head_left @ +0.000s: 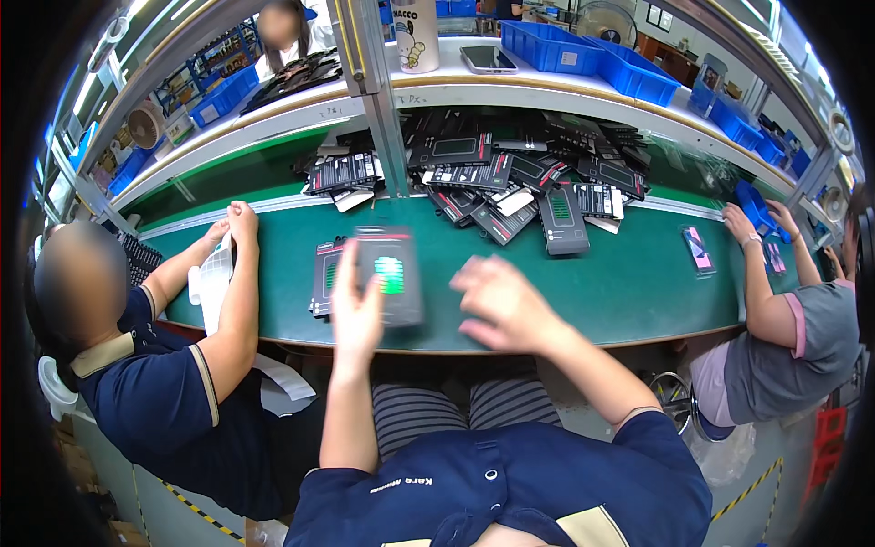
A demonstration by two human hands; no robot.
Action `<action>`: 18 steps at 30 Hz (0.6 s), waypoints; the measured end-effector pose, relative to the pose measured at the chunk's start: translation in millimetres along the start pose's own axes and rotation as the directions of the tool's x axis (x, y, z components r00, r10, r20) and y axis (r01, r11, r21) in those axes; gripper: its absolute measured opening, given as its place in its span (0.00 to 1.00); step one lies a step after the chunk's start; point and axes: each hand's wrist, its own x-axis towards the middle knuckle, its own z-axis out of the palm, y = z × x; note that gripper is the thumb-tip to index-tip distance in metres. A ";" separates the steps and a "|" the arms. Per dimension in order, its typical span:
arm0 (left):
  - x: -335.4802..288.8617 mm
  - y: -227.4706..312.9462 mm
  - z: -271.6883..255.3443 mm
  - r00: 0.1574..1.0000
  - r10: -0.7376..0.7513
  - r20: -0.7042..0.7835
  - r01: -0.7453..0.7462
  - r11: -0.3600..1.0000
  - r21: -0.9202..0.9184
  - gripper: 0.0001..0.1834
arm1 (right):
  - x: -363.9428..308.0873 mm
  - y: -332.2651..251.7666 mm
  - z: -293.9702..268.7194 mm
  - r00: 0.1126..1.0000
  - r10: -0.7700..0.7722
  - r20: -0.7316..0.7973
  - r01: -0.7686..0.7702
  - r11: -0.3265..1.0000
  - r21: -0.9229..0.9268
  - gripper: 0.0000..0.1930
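My left hand (357,314) is closed round the left edge of a flat black box (399,255) with a green striped picture, held up over the green worktable (547,314). The box is smeared by motion. Just to its left lies another black box (324,278) of the same look, partly hidden behind my left fingers. To the right of the held box, my right hand (510,305) hovers with nothing in it, fingers apart and somewhat blurred. Beyond it, a single black box (563,219) with a green picture leans at the near side of a heap of similar boxes (474,173).
A metal post (387,137) rises at the heap's left part, below a shelf holding blue bins (551,47), a phone (488,59) and a tumbler (416,36). Co-workers sit close on both sides; the left one handles a white label roll (214,278).
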 end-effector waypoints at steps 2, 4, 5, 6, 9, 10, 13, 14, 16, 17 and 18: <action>21.1 -8.8 -44.7 0.977 -0.149 -0.152 0.160 0.985 0.060 0.27 | -1.6 29.9 -27.4 0.943 0.331 -0.003 -0.303 0.857 -0.416 0.29; 32.9 -32.4 -74.7 0.978 -0.163 -0.127 0.197 0.920 0.338 0.25 | -31.4 72.4 -36.8 0.801 0.586 -0.121 -0.516 0.575 -0.636 0.45; 29.8 -18.5 -66.3 0.970 -0.192 -0.150 0.243 0.701 0.671 0.25 | -47.2 81.5 -41.6 0.718 0.688 -0.108 -0.587 0.514 -0.626 0.46; 28.9 -0.7 -51.6 0.960 -0.211 -0.183 0.253 0.373 0.893 0.24 | -62.3 83.8 -43.7 0.638 0.765 -0.086 -0.623 0.448 -0.641 0.45; 20.4 1.6 -12.6 0.970 0.242 0.008 -0.153 0.590 0.793 0.23 | -72.3 54.4 -32.0 0.573 0.808 -0.139 -0.722 0.416 -0.553 0.32; 16.9 4.0 3.6 0.969 0.223 0.103 -0.236 0.725 0.647 0.21 | -79.0 41.8 -21.3 0.594 0.787 -0.167 -0.716 0.423 -0.555 0.30; -2.2 13.9 59.1 0.889 0.239 0.391 -0.400 0.822 0.405 0.21 | -94.9 2.2 -16.7 0.631 0.752 -0.193 -0.710 0.459 -0.534 0.29; -10.3 15.8 76.8 0.848 0.280 0.449 -0.461 0.808 0.367 0.23 | -97.8 -10.9 -21.5 0.613 0.776 -0.144 -0.727 0.484 -0.486 0.29; -19.5 27.7 104.9 0.720 0.352 0.597 -0.571 0.791 0.222 0.32 | -102.3 -32.7 -35.0 0.578 0.815 -0.051 -0.766 0.519 -0.380 0.29; -25.0 29.4 117.5 0.643 0.338 0.687 -0.613 0.765 0.198 0.39 | -104.2 -34.3 -46.4 0.597 0.801 0.053 -0.760 0.585 -0.283 0.28; -33.9 23.8 132.1 0.599 0.386 0.701 -0.650 0.746 0.145 0.44 | -113.4 -27.8 -59.8 0.614 0.772 0.162 -0.751 0.635 -0.181 0.27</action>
